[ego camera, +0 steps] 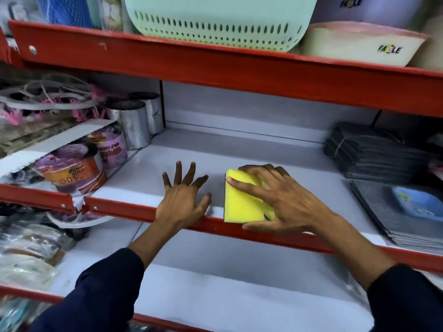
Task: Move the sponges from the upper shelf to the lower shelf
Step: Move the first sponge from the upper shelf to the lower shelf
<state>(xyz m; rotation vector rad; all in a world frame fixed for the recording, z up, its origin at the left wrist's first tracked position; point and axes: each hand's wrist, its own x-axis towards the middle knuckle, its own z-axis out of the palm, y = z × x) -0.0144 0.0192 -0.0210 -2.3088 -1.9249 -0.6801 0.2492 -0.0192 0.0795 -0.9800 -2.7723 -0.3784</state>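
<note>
The yellow foam sponge with a green scouring face [242,202] lay at the upper white shelf's [239,154] red front lip, gripped in your right hand [285,200], left hand [184,197] splayed empty, so you seemed mid-pickup, needing next to carry it down onto the bare lower white shelf [227,271].

sleeves: I wear dark navy long sleeves on both arms, plain cloth, no markings | cuffs: each ends at mid-forearm, wrists bare | my left hand [183,202]: no ring, no watch | my right hand [285,202]: no ring, no glove
</note>
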